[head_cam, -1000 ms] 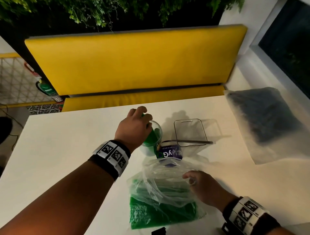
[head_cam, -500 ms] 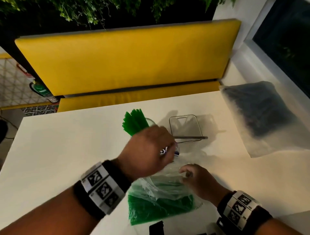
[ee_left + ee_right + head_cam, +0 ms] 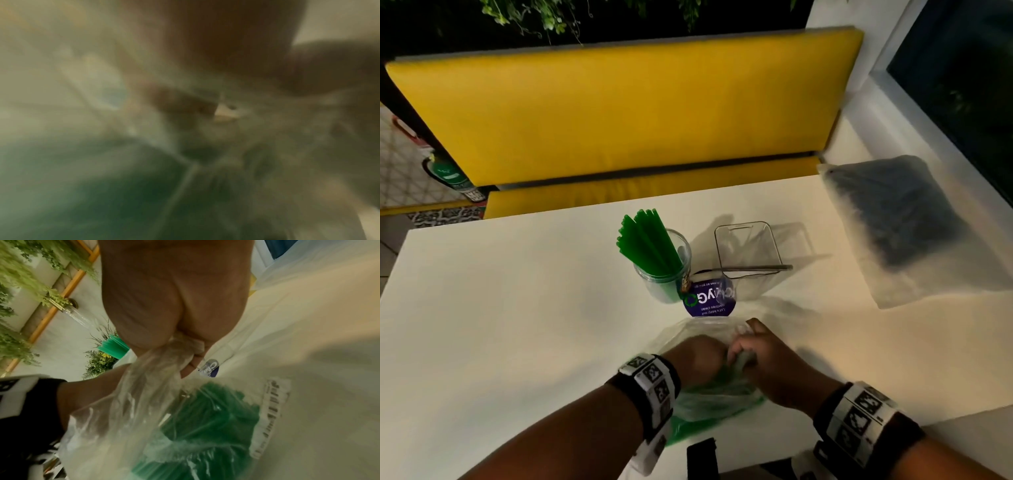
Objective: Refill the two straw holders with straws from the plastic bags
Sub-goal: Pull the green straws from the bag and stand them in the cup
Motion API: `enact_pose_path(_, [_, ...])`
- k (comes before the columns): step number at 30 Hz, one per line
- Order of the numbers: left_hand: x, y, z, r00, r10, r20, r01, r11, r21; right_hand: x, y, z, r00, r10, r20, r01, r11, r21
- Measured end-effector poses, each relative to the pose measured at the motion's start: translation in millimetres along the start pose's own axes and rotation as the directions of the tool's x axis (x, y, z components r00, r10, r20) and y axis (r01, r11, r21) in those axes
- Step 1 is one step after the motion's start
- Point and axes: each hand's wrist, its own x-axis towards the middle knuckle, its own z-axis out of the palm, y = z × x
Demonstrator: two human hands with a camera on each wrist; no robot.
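Meanwhile right hand (image 3: 767, 363) pinches the plastic bag (image 3: 156, 402); left hand (image 3: 698, 356) reaches inside, grip unclear

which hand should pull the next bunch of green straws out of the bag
Probably left: the left hand is already reaching into the mouth of the green straw bag, while the right hand pinches the plastic to hold it open.

A purple round label (image 3: 709, 297) at the foot of the rectangular clear straw holder (image 3: 748, 250) reads upside down from the head view: large white letters partly hidden (only "yG" is sure), a green ring mark, and small lines "Let's keep our" and "clean". A barcode strip (image 3: 271, 412) on the clear bag of green straws (image 3: 205, 426) is too blurred to read.
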Motion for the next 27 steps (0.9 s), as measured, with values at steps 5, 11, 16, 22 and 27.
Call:
enact_pose_path(5, [-2.0, 5.1, -0.7, 1.0, -0.009, -0.022, 0.01, 0.998, 0.07, -2.2, -1.4, -3.4, 1.0, -0.025, -0.014, 0.025, 0.999, 0.035])
enact_pose_path(11, [-3.2, 8.2, 5.9, 0.997, -0.076, -0.019, 0.078, 0.977, 0.199, -6.4, 1.4, 2.3, 0.998, -0.051, -0.04, 0.052, 0.999, 0.011])
enact_pose_path(16, [-5.7, 4.7, 10.4, 0.989, -0.023, -0.146, 0.05, 0.982, 0.183, 1.4, -3.1, -0.6, 0.993, 0.07, -0.09, -0.075, 0.996, -0.047])
enact_pose_path(22, [-25.3, -3.7, -6.3, 0.911, 0.166, -0.378, -0.189, 0.982, -0.025, 7.0, -0.3, -8.1, 0.955, 0.215, -0.203, -0.232, 0.971, -0.063])
enact_pose_path(27, [-24.1, 0.7, -11.4, 0.945, 0.109, -0.307, -0.102, 0.994, 0.039, 12.7, -4.0, -4.5, 0.981, 0.177, -0.073, -0.177, 0.984, 0.014])
